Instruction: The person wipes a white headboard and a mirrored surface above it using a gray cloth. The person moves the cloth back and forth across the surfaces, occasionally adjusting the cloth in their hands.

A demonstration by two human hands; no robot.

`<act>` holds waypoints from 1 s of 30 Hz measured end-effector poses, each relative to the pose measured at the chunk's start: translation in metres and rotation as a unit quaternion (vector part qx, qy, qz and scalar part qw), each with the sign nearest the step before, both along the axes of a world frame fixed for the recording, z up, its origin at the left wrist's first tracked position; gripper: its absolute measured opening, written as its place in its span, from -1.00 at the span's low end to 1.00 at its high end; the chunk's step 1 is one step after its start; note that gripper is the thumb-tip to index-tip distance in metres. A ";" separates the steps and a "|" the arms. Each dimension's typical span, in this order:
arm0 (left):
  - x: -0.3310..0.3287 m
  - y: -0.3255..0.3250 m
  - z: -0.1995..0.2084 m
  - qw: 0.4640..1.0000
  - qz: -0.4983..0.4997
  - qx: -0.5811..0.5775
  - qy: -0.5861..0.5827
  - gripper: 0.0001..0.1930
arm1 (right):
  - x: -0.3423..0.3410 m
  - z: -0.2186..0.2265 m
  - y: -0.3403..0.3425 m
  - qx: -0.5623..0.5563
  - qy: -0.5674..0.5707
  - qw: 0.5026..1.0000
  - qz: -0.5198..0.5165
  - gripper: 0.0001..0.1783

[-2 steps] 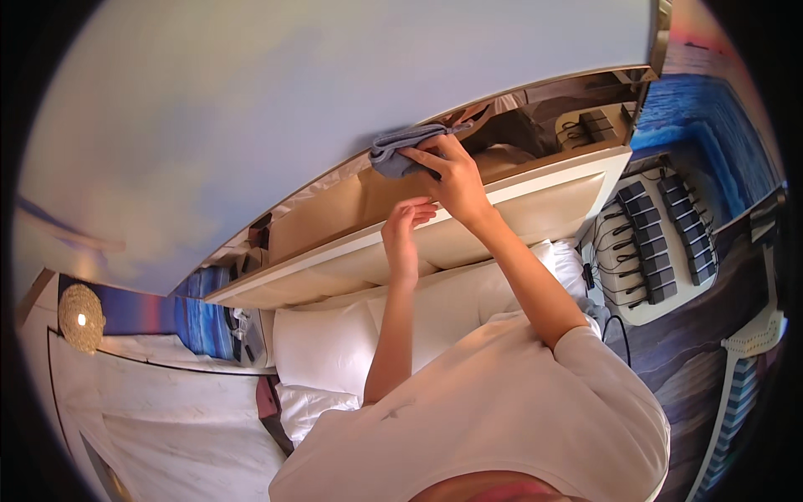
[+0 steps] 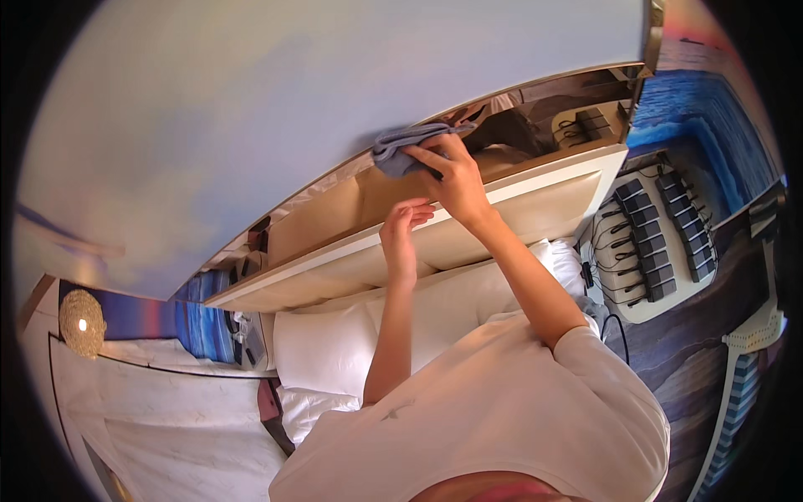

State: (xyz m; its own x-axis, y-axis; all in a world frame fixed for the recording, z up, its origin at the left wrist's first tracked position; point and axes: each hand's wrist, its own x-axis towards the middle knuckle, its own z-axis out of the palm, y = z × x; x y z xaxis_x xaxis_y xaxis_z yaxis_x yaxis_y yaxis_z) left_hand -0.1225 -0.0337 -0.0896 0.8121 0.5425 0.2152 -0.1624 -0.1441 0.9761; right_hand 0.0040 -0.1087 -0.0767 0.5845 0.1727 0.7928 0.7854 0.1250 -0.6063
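Note:
My right hand [image 2: 456, 177] grips a folded grey-blue cloth [image 2: 397, 152]. The cloth lies against the bottom edge of a large pale painted panel [image 2: 276, 109], where a shiny mirrored strip [image 2: 335, 194] runs along the wall. Lower and to the left, my left hand [image 2: 400, 238] is raised beside the white top rail of the cream headboard [image 2: 552, 203]. Its fingers are loosely extended with nothing in them; whether the fingertips touch the rail, I cannot tell.
White pillows [image 2: 326, 347] lie below the headboard. On the right, a white bedside surface [image 2: 644, 311] carries rows of black boxes [image 2: 648, 243] with cables. A woven round lamp [image 2: 82, 324] glows at the far left, above white bedding or curtain-like fabric [image 2: 176, 418].

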 end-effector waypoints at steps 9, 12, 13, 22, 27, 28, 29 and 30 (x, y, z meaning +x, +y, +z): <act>0.055 -0.067 -0.003 0.996 -0.076 -0.003 0.046 -0.66 | 0.136 -0.001 -0.160 0.087 0.094 0.956 -0.264 -0.62; 0.076 -0.091 -0.001 0.993 -0.107 -0.008 0.044 -0.66 | 0.165 -0.010 -0.211 0.078 0.150 0.948 -0.269 -0.63; 0.085 -0.100 0.002 0.991 -0.123 -0.006 0.041 -0.66 | 0.175 -0.015 -0.227 0.073 0.151 0.947 -0.275 -0.63; 0.072 -0.098 0.003 0.995 -0.096 -0.013 0.018 -0.65 | 0.155 0.021 -0.189 0.058 0.164 0.955 -0.238 -0.62; 0.026 -0.055 -0.009 0.999 -0.002 -0.050 -0.004 -0.69 | 0.071 0.038 -0.073 -0.024 0.057 0.998 -0.009 -0.61; 0.017 -0.046 -0.009 0.999 0.011 -0.050 -0.005 -0.69 | 0.052 0.037 -0.046 -0.026 0.019 0.999 0.034 -0.60; 0.007 -0.036 -0.008 0.999 0.023 -0.049 -0.005 -0.69 | 0.028 0.038 -0.020 -0.031 -0.003 0.999 0.044 -0.60; -0.003 -0.029 -0.007 0.998 0.038 -0.047 -0.005 -0.69 | 0.011 0.035 0.006 -0.020 0.010 0.998 0.053 -0.58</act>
State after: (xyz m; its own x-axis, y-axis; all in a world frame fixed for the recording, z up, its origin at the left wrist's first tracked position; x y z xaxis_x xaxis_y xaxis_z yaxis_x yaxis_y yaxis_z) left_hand -0.1251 -0.0625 -0.0962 0.7658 0.6204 0.1694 -0.1652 -0.0647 0.9841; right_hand 0.0149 -0.1032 -0.0413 0.5767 0.2659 0.7724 0.7570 0.1814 -0.6277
